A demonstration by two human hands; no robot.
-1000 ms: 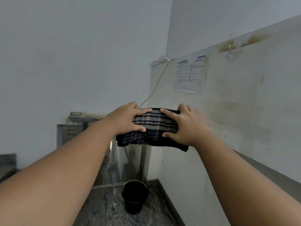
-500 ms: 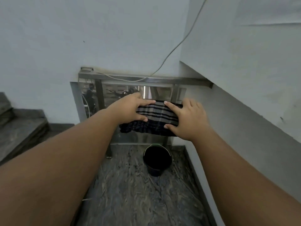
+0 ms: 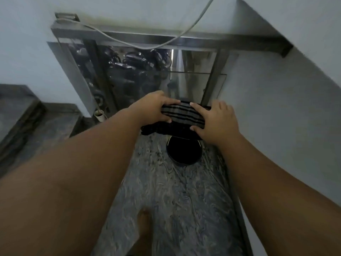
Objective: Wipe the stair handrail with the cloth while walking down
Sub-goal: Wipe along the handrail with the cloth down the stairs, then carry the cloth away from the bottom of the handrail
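Observation:
A dark cloth with grey stripes (image 3: 182,115) is stretched between both hands in front of me, above the floor. My left hand (image 3: 153,108) grips its left end with fingers over the top. My right hand (image 3: 215,119) holds its right end the same way. A steel handrail (image 3: 212,38) runs across the top of a glass railing panel (image 3: 129,76) ahead, well beyond the cloth. The cloth touches no rail.
A black bucket (image 3: 184,150) stands on the marbled stone floor (image 3: 175,200) just below the cloth. A white cable (image 3: 140,44) droops over the rail. Grey steps (image 3: 22,115) rise at the left. White walls close in on the right. My bare foot (image 3: 144,224) shows below.
The view has tilted down from the wall to the floor, bucket and railing. Both hands still hold the cloth stretched the same way, now over the bucket.

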